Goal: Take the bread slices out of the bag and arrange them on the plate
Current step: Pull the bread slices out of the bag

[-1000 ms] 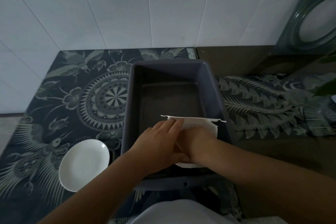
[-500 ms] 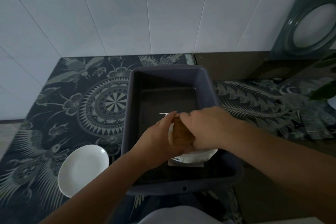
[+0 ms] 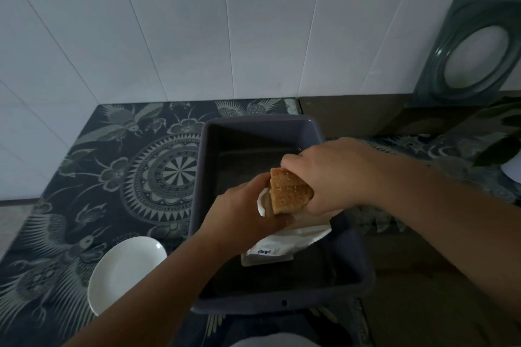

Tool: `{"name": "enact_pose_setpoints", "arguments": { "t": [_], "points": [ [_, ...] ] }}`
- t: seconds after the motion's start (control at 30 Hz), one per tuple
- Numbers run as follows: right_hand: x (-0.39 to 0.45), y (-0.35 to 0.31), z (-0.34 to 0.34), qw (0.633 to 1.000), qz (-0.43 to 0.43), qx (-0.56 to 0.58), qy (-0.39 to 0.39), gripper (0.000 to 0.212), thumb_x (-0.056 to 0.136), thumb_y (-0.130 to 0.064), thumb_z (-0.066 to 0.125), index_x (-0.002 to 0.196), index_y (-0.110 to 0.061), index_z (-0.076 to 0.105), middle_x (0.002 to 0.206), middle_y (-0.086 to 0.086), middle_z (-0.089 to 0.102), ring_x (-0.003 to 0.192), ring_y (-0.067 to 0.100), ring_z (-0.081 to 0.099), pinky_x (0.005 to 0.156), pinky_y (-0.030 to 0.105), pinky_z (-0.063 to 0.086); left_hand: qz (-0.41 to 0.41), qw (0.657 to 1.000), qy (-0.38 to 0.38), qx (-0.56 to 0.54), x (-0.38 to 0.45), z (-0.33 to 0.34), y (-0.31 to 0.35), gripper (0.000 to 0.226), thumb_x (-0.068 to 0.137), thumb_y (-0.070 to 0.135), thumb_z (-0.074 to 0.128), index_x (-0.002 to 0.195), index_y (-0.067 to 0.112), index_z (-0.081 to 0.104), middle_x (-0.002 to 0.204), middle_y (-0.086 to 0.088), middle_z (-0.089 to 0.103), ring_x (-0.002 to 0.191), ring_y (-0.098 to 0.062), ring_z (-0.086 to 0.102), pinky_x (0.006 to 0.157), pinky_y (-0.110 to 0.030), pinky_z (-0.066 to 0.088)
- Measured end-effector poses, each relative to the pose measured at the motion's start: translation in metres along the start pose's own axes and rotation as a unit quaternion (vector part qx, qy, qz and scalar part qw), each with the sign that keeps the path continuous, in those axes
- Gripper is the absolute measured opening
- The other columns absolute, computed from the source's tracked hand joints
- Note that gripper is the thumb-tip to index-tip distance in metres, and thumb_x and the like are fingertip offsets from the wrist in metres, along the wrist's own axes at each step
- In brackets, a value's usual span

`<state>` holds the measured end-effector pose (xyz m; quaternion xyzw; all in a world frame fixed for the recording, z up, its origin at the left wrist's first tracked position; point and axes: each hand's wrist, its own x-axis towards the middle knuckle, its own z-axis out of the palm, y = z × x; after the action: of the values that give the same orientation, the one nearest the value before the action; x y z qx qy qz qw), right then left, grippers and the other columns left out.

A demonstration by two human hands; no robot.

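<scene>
Bread slices (image 3: pixel 289 191) sat pinched in my right hand (image 3: pixel 335 175), fingers curled tight around their right end, the golden-brown crust face turned up toward me. Looked like more than one slice pressed together; exact count I could not tell. My left hand (image 3: pixel 248 211) was closed on the mouth of the white bag (image 3: pixel 284 242), thumb along the near side, fingertips up against the left edge of the bread. Lower part of the slices was hidden behind the bag opening and my left hand, so whether they were fully clear of it I could not tell.

Bag hung down from my left hand into the grey rectangular tub (image 3: pixel 203 166), its bottom edge, with a small dark printed mark, resting toward the near right of the tub floor. Both hands were over the tub's middle.

White plate (image 3: pixel 124 267) lay bare on the patterned cloth (image 3: pixel 84 163), just outside the tub's near left corner, well left of the bread. Nothing on it yet.

Cloth showed a round mandala and bird figures in pale grey on dark. White panelled wall (image 3: pixel 197 22) stood behind. Dark square dish (image 3: pixel 473 53) leaned against the wall at far right. Light was dim throughout.
</scene>
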<state>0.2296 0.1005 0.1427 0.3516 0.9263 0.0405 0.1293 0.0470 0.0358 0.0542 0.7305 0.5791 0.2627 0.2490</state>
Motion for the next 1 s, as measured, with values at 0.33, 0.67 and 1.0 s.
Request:
{"name": "enact_pose_setpoints", "arguments": {
  "t": [0.33,0.67,1.0],
  "points": [
    [0.005,0.004,-0.023,0.998,-0.026,0.029,-0.042,0.054,0.072,-0.064,0.062,0.114,-0.037,0.044,0.091,-0.013,0.060,0.076,0.010,0.058,0.059,0.031,0.048,0.004,0.996,-0.043,-0.075,0.006,-0.012,0.008,0.085,0.055,0.058,0.074,0.130,0.040,0.039,0.127,0.019,0.055,0.118,-0.004,0.051,0.099,-0.039,0.044],
    [0.023,0.023,-0.061,0.992,-0.028,0.093,-0.077,0.073,0.072,-0.058,0.075,0.132,-0.033,0.041,0.084,-0.019,0.044,0.073,-0.002,0.044,0.056,0.023,0.033,-0.002,0.954,0.018,-0.299,0.021,-0.022,0.016,0.060,0.068,0.033,0.084,0.120,0.028,0.056,0.104,0.011,0.070,0.097,-0.009,0.068,0.076,-0.023,0.054],
    [-0.009,0.028,0.049,0.702,0.137,0.681,0.159,0.132,0.045,-0.091,0.066,0.152,-0.023,0.029,0.143,-0.002,0.050,0.122,0.001,0.055,0.102,0.032,0.045,-0.098,0.884,-0.010,-0.457,0.025,-0.032,0.009,0.064,0.064,0.035,0.084,0.122,0.020,0.060,0.116,-0.006,0.071,0.106,-0.026,0.069,0.088,-0.049,0.056]
  ]
}}
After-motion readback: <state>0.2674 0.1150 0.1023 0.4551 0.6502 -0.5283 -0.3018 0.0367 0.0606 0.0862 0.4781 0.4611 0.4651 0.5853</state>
